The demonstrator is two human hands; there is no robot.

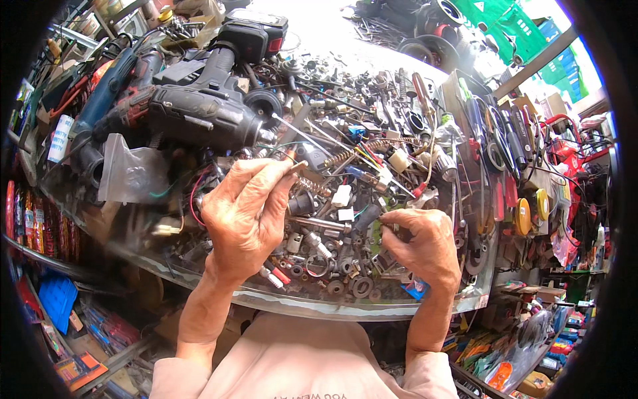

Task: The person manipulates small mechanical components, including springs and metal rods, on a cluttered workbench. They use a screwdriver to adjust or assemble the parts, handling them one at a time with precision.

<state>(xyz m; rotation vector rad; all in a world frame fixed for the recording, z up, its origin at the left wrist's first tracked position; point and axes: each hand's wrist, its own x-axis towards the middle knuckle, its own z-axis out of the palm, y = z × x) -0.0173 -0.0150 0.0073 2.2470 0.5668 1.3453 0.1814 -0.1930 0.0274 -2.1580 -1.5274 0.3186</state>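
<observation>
My left hand point(247, 206) is raised over a heap of loose parts, with thumb and fingers pinched on a small flat metal piece point(300, 167). To the right, my right hand point(425, 247) reaches low into the heap with its fingers curled and pinched together. Whatever lies between those fingertips, if anything, is too small to make out. Between the hands lie a coil spring point(314, 187), white plastic connectors point(341, 195), a spark plug point(318, 243) and a metal rod point(321, 225). Several washers and nuts, including a large ring point(363, 286), sit nearer me.
A black cordless impact wrench point(199, 110) lies at the left, beside a clear plastic bag point(135, 174). The glass counter edge point(319, 307) curves in front of me. Pliers and other hand tools point(495, 143) crowd the right side, near yellow tape rolls point(522, 217).
</observation>
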